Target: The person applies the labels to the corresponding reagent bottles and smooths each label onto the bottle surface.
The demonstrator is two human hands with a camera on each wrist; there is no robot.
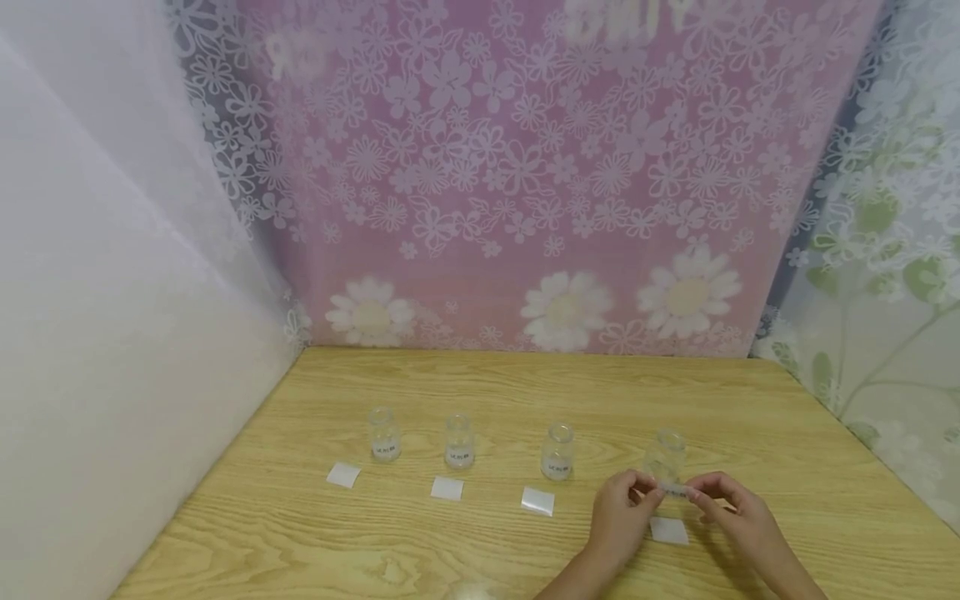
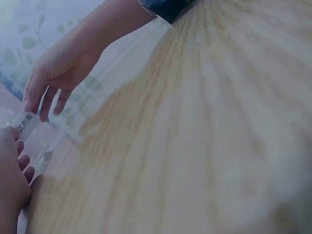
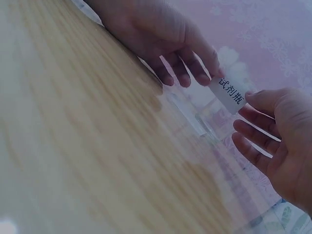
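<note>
A small white label (image 3: 229, 95) with black printed characters is stretched between my two hands. My left hand (image 1: 621, 510) pinches its left end between thumb and finger, and my right hand (image 1: 738, 512) pinches the right end. Just behind the label stands a clear glass bottle (image 1: 670, 450), upright and partly covered by the hands; no label shows on its visible part. A white paper square (image 1: 669, 530) lies on the table below the label, between the wrists. In the left wrist view the label's left end is hidden by the left hand.
Three more clear bottles stand in a row to the left: one far left (image 1: 386, 437), one beside it (image 1: 459, 442), one nearer (image 1: 557, 454). Each bears a printed label. White squares (image 1: 447, 488) lie before them on the wooden table (image 1: 360, 542). A flowered curtain (image 1: 487, 167) hangs behind.
</note>
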